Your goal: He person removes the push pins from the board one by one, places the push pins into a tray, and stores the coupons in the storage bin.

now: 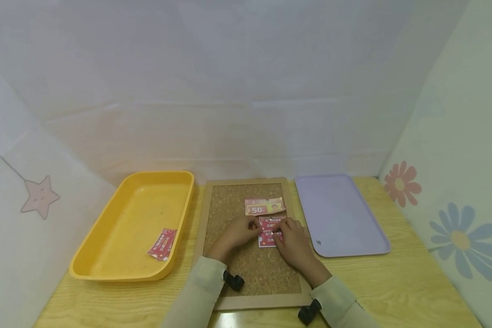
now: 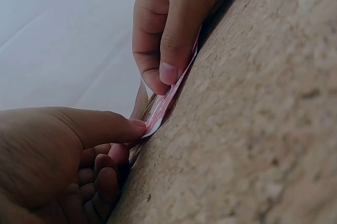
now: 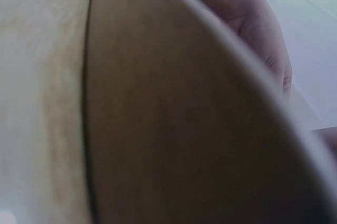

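A cork board with a wooden frame lies on the table. Two red coupons sit one above the other on it: the upper coupon and the lower coupon. My left hand is at their left side; in the left wrist view its thumb and finger pinch the edge of a red coupon. From the right, my right hand brings thumb and forefinger together over the lower coupon's top edge, at a small shiny pin mostly hidden by the fingertips. A pink and yellow coupon marked 50 lies above them.
On the left stands a yellow tray with red coupons at its right side. A lilac tray lies right of the board, with a small dark cluster near its front left corner. A white wall rises behind.
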{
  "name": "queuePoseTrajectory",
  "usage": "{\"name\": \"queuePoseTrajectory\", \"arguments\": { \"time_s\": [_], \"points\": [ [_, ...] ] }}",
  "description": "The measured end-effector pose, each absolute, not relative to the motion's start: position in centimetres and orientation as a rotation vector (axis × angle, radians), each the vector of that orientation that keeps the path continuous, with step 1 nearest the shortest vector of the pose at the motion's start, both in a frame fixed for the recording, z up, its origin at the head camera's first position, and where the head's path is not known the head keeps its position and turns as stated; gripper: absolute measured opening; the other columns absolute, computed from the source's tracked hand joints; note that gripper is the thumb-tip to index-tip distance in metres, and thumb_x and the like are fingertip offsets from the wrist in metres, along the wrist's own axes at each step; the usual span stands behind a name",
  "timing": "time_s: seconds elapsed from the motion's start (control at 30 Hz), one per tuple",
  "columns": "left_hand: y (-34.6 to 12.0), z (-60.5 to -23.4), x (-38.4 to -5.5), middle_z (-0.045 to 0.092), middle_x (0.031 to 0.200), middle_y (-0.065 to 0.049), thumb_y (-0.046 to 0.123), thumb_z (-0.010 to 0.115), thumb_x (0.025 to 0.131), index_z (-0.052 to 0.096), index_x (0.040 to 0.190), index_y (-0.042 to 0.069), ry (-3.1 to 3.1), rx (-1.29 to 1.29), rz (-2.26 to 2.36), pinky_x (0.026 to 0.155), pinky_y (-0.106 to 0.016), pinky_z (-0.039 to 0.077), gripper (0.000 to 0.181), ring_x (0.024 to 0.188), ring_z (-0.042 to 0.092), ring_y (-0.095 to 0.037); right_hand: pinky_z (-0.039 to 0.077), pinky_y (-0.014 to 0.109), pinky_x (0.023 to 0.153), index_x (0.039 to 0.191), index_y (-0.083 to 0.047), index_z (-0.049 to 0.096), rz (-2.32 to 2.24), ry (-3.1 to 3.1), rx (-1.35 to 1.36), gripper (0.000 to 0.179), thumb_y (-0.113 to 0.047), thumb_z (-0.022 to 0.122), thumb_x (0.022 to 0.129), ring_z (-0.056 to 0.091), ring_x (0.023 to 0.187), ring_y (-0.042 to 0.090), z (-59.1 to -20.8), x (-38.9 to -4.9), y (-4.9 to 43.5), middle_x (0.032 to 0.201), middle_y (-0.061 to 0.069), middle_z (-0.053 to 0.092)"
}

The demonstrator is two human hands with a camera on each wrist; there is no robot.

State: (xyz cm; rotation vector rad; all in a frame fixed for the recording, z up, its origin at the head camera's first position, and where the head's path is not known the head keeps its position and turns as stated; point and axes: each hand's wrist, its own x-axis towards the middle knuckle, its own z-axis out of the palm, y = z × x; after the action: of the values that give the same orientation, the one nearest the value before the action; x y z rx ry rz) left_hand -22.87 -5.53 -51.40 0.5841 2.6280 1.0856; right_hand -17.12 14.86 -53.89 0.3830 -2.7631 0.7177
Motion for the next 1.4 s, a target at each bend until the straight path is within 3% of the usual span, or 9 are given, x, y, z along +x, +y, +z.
{"name": "queuePoseTrajectory", "arguments": {
  "time_s": [0.63, 0.83, 1.07, 1.4],
  "points": [
    [-5.47, -51.06, -22.48, 0.058, 0.074, 0.005, 0.031, 0.067, 0.091, 0.065, 0.086, 0.020, 2.646, 0.569, 1.056, 0.056, -0.029, 0.043, 0.013, 0.063, 0.051, -0.011, 0.033, 0.039, 0.081, 0.102, -0.023, 0.063, 0.741, -2.791, 0.394, 0.009, -0.028, 0.063, 0.094, 0.044, 0.099, 0.019, -54.16, -17.27, 14.83, 0.112, -0.005, 0.050],
    [-5.43, -51.06, -22.50, 0.058, 0.074, 0.005, 0.030, 0.068, 0.091, 0.066, 0.085, 0.020, 2.647, 0.576, 1.069, 0.055, -0.029, 0.043, 0.012, 0.062, 0.051, -0.011, 0.032, 0.042, 0.084, 0.095, -0.023, 0.062, 0.759, -2.761, 0.429, 0.004, -0.024, 0.065, 0.093, 0.046, 0.103, 0.021, -54.06, -17.13, 14.89, 0.111, -0.004, 0.053],
    [-5.25, -51.09, -22.60, 0.058, 0.074, 0.005, 0.030, 0.068, 0.091, 0.065, 0.085, 0.021, 2.641, 0.575, 1.081, 0.056, -0.029, 0.043, 0.011, 0.063, 0.051, -0.011, 0.032, 0.041, 0.083, 0.105, -0.021, 0.063, 0.778, -2.766, 0.407, 0.012, -0.025, 0.064, 0.093, 0.045, 0.102, 0.019, -53.85, -17.03, 15.01, 0.114, -0.005, 0.053],
    [-5.37, -51.03, -22.46, 0.059, 0.073, 0.005, 0.028, 0.068, 0.091, 0.066, 0.084, 0.020, 2.642, 0.594, 1.087, 0.056, -0.028, 0.043, 0.011, 0.062, 0.051, -0.011, 0.031, 0.041, 0.082, 0.103, -0.020, 0.062, 0.778, -2.769, 0.425, 0.010, -0.024, 0.064, 0.094, 0.045, 0.103, 0.020, -53.53, -16.78, 14.85, 0.116, -0.004, 0.052]
  ]
}}
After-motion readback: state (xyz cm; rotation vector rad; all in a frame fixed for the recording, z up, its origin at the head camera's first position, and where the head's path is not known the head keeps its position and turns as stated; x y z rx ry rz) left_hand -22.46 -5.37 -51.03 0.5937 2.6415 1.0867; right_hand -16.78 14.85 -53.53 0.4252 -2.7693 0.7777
